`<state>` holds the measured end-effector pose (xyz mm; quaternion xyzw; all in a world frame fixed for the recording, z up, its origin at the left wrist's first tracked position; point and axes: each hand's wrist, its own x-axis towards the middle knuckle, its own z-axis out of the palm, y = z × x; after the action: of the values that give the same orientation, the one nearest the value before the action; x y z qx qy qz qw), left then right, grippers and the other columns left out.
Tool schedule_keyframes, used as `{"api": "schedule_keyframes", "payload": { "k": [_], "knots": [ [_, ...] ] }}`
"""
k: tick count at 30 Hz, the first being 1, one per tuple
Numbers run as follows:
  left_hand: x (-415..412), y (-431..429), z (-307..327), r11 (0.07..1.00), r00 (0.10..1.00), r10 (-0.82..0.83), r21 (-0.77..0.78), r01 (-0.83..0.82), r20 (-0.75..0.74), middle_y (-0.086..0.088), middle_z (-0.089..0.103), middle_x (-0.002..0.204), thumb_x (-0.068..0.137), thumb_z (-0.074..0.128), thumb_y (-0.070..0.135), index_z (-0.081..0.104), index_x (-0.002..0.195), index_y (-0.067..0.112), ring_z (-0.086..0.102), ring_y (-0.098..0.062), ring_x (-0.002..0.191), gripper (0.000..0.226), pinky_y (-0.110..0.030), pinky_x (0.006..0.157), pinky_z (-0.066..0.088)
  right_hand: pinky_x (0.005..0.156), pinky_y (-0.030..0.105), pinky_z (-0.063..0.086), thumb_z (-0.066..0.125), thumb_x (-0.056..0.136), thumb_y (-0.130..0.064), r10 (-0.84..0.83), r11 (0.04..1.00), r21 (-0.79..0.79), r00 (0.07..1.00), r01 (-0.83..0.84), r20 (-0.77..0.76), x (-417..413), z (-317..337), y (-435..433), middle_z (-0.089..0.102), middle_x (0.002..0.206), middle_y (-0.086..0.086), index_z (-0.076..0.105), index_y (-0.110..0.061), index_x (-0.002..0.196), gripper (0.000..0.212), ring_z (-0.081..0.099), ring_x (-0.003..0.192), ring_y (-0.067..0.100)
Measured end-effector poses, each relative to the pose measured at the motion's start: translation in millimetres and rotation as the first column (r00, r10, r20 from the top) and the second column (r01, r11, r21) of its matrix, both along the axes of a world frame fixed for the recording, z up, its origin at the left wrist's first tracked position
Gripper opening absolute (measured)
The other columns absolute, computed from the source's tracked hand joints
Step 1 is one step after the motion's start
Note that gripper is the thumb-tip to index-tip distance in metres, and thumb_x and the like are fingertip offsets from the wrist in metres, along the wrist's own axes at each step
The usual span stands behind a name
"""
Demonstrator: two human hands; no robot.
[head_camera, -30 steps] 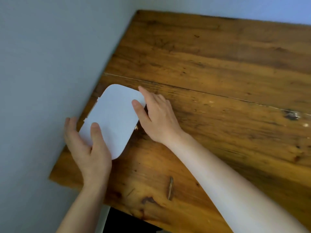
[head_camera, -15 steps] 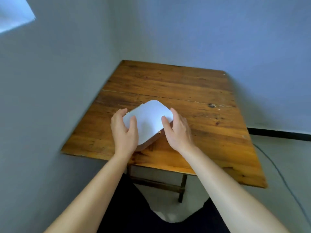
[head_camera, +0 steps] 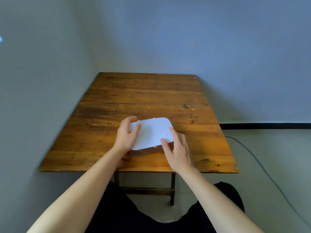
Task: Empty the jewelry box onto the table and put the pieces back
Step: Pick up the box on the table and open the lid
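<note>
Head view: 1 camera, looking forward and down over both bare forearms.
Left grip: the left hand (head_camera: 126, 135) is spread wide over the near-left corner of the jewelry box (head_camera: 152, 133); its fingertips (head_camera: 138, 127) rest on the white lid and the thumb curls round the far-left edge. It presses on the box but closes on nothing.
Right grip: the right hand (head_camera: 178, 149) is also spread, lying against the near-right corner of the box, with 2 fingers on the lid's right side. This hand is blurred, so how firmly it touches cannot be told.
Jewelry box: closed, lying flat on the desk (head_camera: 144, 96), in the near half, roughly midway between the left and right edges. White lid with rounded corners, brown side wall, and a small gold clasp (head_camera: 155, 146) on the near face between the 2 hands.
Around the box: only bare wood shows; no loose pieces can be seen.
Desk: worn brown planks with a seam running across and dark knots; a wooden leg frame (head_camera: 146, 189) shows under the near edge.
Room: grey-blue walls (head_camera: 168, 34) meet in a corner behind the desk, which stands against the left wall; a dark baseboard (head_camera: 265, 126) runs along the right, and a thin cable (head_camera: 262, 167) trails over the pale floor (head_camera: 277, 148).
Person: dark trousers (head_camera: 121, 214) at the bottom of the view.
</note>
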<state>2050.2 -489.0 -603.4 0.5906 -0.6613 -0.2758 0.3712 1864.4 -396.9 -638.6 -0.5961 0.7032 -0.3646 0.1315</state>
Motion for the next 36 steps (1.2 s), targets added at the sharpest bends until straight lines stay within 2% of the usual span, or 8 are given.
{"api": "schedule_keyframes", "payload": {
  "k": [5,10,16,21,25,29,34,36],
  "knots": [
    [18,5,-6,0.996,0.996,0.032,0.086,-0.025,-0.08,0.0,0.047,0.149,0.092,0.052,0.059,0.044,0.143,0.023,0.044,-0.018,0.134,0.063,-0.032,0.105,0.035,0.083,0.016,0.037,0.024,0.088,-0.081,0.052,0.999,0.013,0.996,-0.052,-0.077,1,-14,-1,0.033,0.14,-0.006,0.019,-0.039,0.153,0.078,0.042,0.119,0.008],
    [38,31,-11,0.968,0.971,-0.24,0.079,0.238,0.014,0.033,0.02,0.15,0.053,0.073,0.084,0.02,0.144,0.054,0.018,0.004,0.137,0.109,-0.024,0.112,0.019,0.086,0.022,0.038,0.02,0.085,-0.085,0.038,0.999,0.029,0.99,-0.034,-0.137,3,-17,-3,0.036,0.144,-0.001,0.001,-0.042,0.154,0.084,0.04,0.122,0.014],
    [51,20,-11,0.951,0.944,-0.303,0.106,0.29,0.133,0.016,-0.001,0.163,0.047,0.083,0.074,0.023,0.155,0.024,0.007,0.002,0.146,0.134,-0.027,0.117,0.012,0.105,0.037,0.037,0.03,0.08,-0.09,0.01,0.997,0.077,0.993,-0.001,-0.119,2,-17,-4,0.035,0.156,0.003,-0.014,-0.035,0.153,0.101,0.037,0.135,0.022],
    [53,15,6,0.942,0.946,-0.314,0.15,0.299,0.087,0.013,0.026,0.156,0.049,0.088,0.065,0.038,0.145,0.03,0.026,-0.001,0.137,0.113,-0.025,0.112,0.022,0.107,0.04,0.038,0.028,0.077,-0.092,0.009,0.993,0.116,0.991,0.007,-0.136,1,-15,-4,0.037,0.155,0.007,-0.007,-0.029,0.154,0.105,0.035,0.137,0.025],
    [54,4,25,0.951,0.966,-0.239,0.177,0.254,-0.1,0.018,0.062,0.121,0.056,0.078,0.072,0.057,0.122,0.036,0.06,0.0,0.107,0.078,-0.02,0.085,0.047,0.11,0.04,0.034,0.028,0.078,-0.091,0.049,0.991,0.128,0.99,-0.032,-0.133,-2,-12,-5,0.038,0.155,0.006,0.002,-0.024,0.156,0.106,0.034,0.138,0.024],
    [47,-15,38,0.992,0.943,-0.054,0.089,0.087,-0.328,0.013,0.076,0.087,0.072,0.07,0.07,0.075,0.095,0.025,0.067,0.002,0.077,0.051,-0.018,0.067,0.052,0.109,0.036,0.033,0.028,0.078,-0.088,0.074,0.989,0.142,0.985,-0.052,-0.154,-1,-9,-6,0.042,0.153,0.004,0.005,-0.019,0.157,0.107,0.038,0.135,0.023],
    [40,-42,25,0.975,0.894,0.156,0.209,-0.072,-0.421,0.008,0.078,0.089,0.091,0.071,0.029,0.074,0.097,0.02,0.073,-0.01,0.087,0.01,-0.026,0.07,0.059,0.106,0.036,0.039,0.027,0.079,-0.087,0.063,0.99,0.135,0.977,-0.035,-0.204,-2,-7,-6,0.046,0.151,0.002,0.011,-0.015,0.157,0.107,0.043,0.132,0.022],
    [38,-48,18,0.949,0.881,0.234,0.293,-0.115,-0.412,0.003,0.075,0.103,0.094,0.067,0.016,0.07,0.113,0.016,0.072,-0.013,0.092,0.02,-0.026,0.073,0.061,0.105,0.036,0.04,0.028,0.079,-0.087,0.058,0.991,0.133,0.977,-0.031,-0.206,-2,-8,-6,0.047,0.15,0.001,0.012,-0.015,0.157,0.107,0.044,0.131,0.021]
  ]
}}
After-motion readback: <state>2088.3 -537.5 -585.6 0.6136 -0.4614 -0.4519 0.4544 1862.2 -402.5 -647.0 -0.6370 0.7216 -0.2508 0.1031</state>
